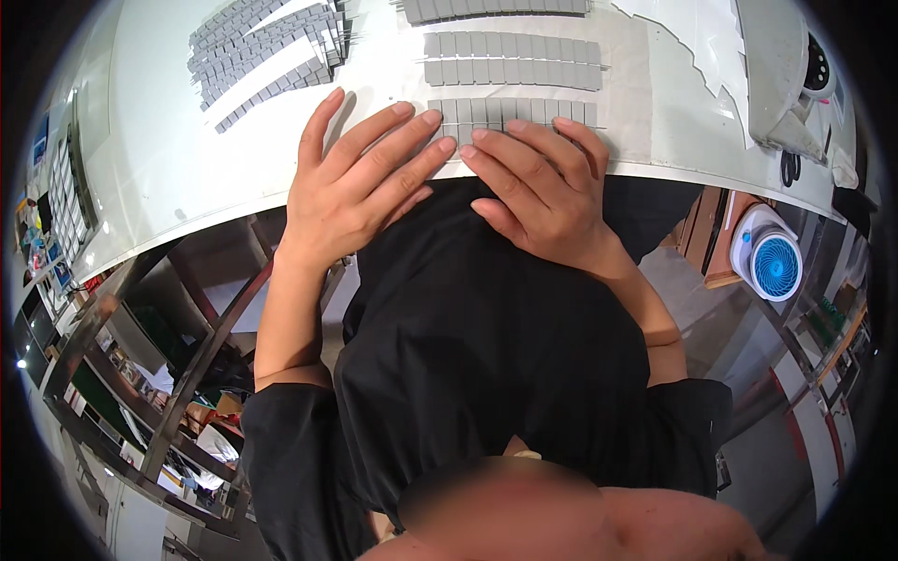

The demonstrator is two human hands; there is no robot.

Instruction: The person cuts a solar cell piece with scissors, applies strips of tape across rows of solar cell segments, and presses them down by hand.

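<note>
Close to the table's front edge lies a row of narrow grey strips (pixel 552 109), set side by side with a thin pale line across them. My left hand (pixel 351 192) has its fingers spread, the fingertips touching the left end of this row. Over the row's lower middle and right part rests my right hand (pixel 552 192), fingers stretched out, hiding some of the strips. Neither hand grips anything. Just beyond lies a second similar grey row (pixel 513 60), and a third grey row (pixel 496 9) is cut off by the top of the view.
A stack of grey strip rows with white pieces (pixel 271 56) lies at the back left of the white table (pixel 159 168). Jagged white sheet material (pixel 697 42) is at the back right. Below the table's right edge stands a white and blue fan (pixel 774 262).
</note>
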